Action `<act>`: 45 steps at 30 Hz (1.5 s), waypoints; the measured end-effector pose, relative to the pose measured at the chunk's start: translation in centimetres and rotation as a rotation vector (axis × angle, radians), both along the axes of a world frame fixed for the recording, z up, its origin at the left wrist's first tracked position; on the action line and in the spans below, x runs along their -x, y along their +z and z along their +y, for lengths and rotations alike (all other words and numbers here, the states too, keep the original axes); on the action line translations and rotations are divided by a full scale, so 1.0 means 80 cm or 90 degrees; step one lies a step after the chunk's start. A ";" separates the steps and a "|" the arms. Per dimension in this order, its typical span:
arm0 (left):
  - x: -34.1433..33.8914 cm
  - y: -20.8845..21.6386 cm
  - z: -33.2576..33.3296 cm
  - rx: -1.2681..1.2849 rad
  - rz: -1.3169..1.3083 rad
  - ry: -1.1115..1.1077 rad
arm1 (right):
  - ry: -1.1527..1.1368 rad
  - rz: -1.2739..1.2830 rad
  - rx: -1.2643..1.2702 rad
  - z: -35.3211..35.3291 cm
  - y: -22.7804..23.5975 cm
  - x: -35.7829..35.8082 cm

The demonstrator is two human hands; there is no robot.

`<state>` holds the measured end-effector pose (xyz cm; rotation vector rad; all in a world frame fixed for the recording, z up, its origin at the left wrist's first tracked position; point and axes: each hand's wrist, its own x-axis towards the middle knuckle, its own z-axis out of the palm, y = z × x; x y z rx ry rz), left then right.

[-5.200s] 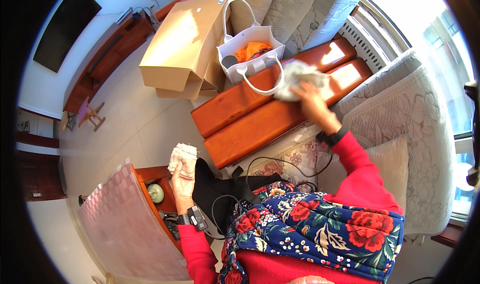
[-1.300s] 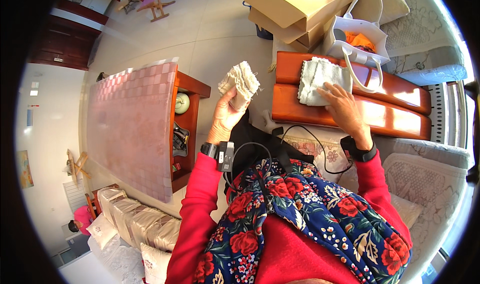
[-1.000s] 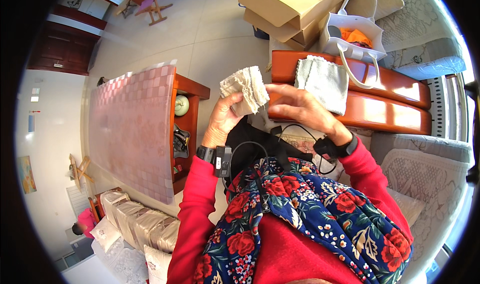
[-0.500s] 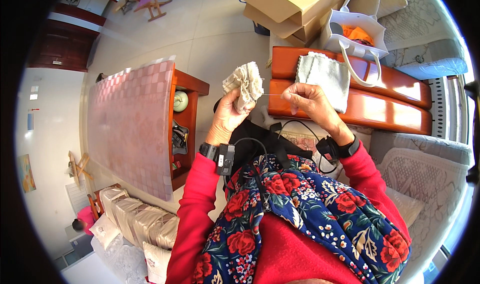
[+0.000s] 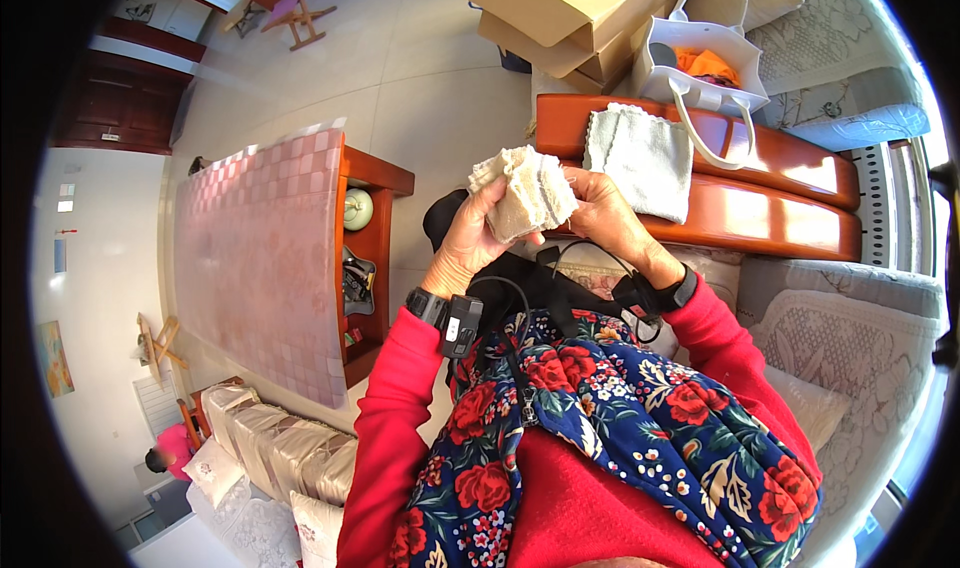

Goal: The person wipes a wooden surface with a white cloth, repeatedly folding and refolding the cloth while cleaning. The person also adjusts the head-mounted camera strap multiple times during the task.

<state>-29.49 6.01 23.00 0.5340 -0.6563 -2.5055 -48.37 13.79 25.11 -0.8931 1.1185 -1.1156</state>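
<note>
A thick folded cream cloth [image 5: 532, 196] with frayed, layered edges is held up in front of me. My left hand [image 5: 468, 233] grips it from the left, thumb on the near face and fingers behind. At its right edge, my right hand [image 5: 606, 214] has curled fingers pressed against the cloth; its fingertips are partly hidden there. No thread or needle can be made out now. Beyond my right hand, a pale grey-white cloth [image 5: 640, 163] with a scalloped edge lies on a glossy red-brown wooden bench [image 5: 775, 213].
A white tote bag [image 5: 745, 63] with orange contents stands on the bench beside cardboard boxes [image 5: 560, 8]. To the left is a low table with a pink checked cover [image 5: 260, 258] and open shelf. A person in pink [image 5: 175, 448] is at the far lower left.
My right hand has moved left from the end of a taut thread to the cloth's edge. The cloth has shifted right and turned, showing a broader face.
</note>
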 end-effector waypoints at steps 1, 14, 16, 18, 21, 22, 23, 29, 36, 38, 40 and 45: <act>0.002 0.002 0.000 0.016 -0.005 -0.009 | -0.003 -0.002 -0.010 -0.001 -0.002 -0.001; 0.004 0.001 0.000 0.013 -0.001 0.064 | -0.088 0.192 0.070 -0.015 0.012 0.019; -0.001 0.002 -0.001 -0.004 -0.006 0.100 | -0.097 0.218 0.099 -0.023 0.012 0.026; -0.006 0.003 -0.002 0.009 -0.030 0.112 | -0.089 0.282 0.242 -0.029 0.009 0.026; -0.010 0.004 -0.001 0.019 -0.051 0.123 | -0.161 0.357 0.366 -0.036 0.003 0.014; -0.010 0.004 -0.003 0.022 -0.044 0.126 | -0.168 0.322 0.353 -0.035 0.002 0.013; -0.010 0.003 -0.004 0.025 -0.049 0.127 | -0.153 0.314 0.322 -0.034 0.002 0.014; -0.010 -0.005 -0.010 0.033 -0.072 0.140 | -0.113 0.298 0.165 -0.008 0.010 0.040; -0.008 -0.029 -0.014 0.006 -0.133 0.134 | -0.110 0.868 0.198 0.035 -0.024 0.086; -0.005 -0.036 -0.015 0.002 -0.144 0.125 | -0.078 0.951 0.202 0.051 -0.042 0.088; -0.001 -0.041 -0.011 0.003 -0.159 0.108 | -0.057 0.993 0.180 0.060 -0.056 0.093; 0.020 -0.040 -0.007 0.041 -0.178 -0.005 | -0.120 1.024 0.178 0.065 -0.079 0.132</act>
